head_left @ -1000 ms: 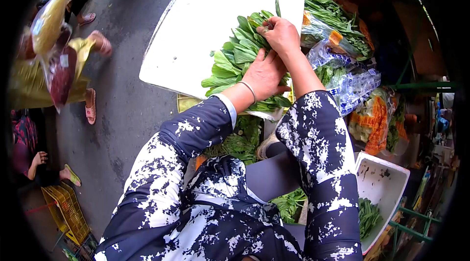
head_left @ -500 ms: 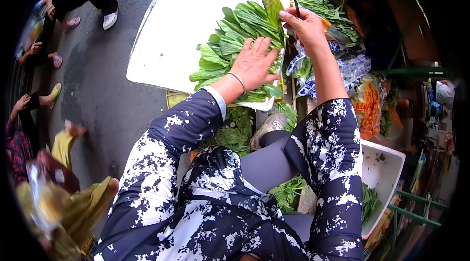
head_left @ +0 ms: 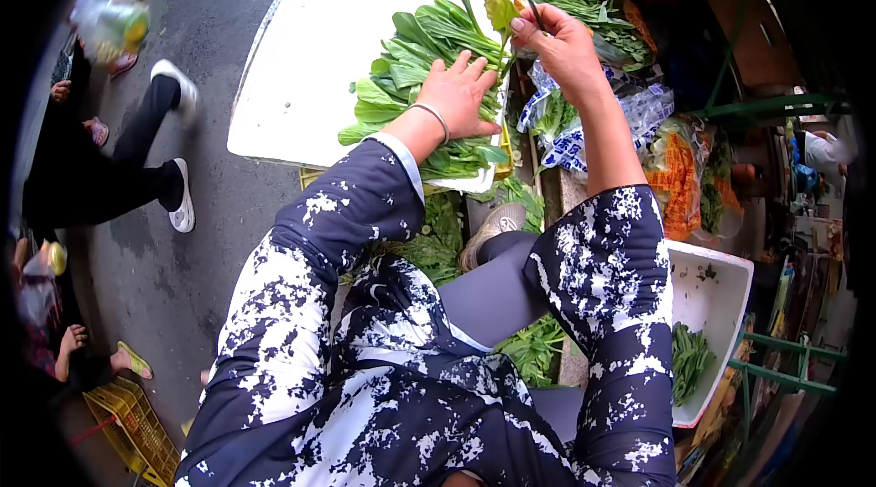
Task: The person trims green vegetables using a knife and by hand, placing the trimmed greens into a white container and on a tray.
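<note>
My left hand lies palm down with fingers spread on a pile of leafy greens, which sits at the near right part of a white board. My right hand, beside the pile, pinches a yellowish leaf between thumb and fingers and also holds a thin dark tool. To the right are long-stemmed greens and a blue-and-white plastic bag. Lower right, a white box holds dark green leaves. At left, a person in black trousers is on the pavement.
</note>
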The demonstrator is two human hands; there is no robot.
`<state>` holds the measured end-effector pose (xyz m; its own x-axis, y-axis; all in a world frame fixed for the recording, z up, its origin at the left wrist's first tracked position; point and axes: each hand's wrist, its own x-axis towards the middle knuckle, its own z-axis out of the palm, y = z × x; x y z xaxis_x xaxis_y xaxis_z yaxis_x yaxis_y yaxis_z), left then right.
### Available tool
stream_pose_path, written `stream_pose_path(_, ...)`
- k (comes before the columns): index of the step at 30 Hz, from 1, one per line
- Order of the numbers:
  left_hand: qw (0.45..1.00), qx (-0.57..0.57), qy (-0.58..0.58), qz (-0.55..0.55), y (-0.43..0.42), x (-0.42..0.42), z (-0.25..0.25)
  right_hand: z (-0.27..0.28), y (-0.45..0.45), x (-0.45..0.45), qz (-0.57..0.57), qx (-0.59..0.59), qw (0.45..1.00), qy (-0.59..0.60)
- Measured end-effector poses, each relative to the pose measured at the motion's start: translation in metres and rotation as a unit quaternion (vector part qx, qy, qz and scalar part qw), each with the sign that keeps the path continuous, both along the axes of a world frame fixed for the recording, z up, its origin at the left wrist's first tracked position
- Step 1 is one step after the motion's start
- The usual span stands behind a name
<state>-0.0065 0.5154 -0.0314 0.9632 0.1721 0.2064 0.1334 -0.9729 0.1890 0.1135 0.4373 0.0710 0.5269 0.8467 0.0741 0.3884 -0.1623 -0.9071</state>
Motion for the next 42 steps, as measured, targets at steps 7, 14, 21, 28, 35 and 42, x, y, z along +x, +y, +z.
stream_pose_path(7, 1.000, 0.007, 0.013, -0.005, 0.001, 0.002, -0.007, 0.019, -0.024, 0.005, -0.168, 0.105, 0.971, 0.136)
stream_pose_path(14, 1.000, -0.005, 0.018, 0.002, 0.000, 0.001, -0.007, 0.014, -0.054, 0.013, -0.226, 0.082, 0.961, 0.137)
stream_pose_path(21, 0.998, -0.016, 0.064, -0.001, -0.003, 0.000, 0.005, 0.003, -0.125, 0.027, -0.336, 0.171, 0.909, 0.175)
stream_pose_path(28, 0.998, 0.040, 0.042, -0.027, -0.004, 0.005, 0.000, -0.098, -0.329, -0.032, -0.552, 0.199, 0.771, 0.247)
stream_pose_path(35, 0.993, 0.040, -0.058, -0.094, -0.012, -0.001, 0.056, -0.169, -0.513, -0.151, -0.671, -0.186, 0.660, 0.281)
stream_pose_path(42, 0.968, -0.048, -0.083, -0.230, -0.184, 0.001, 0.120, -0.145, -0.680, -0.174, -0.787, -0.141, 0.587, 0.128)
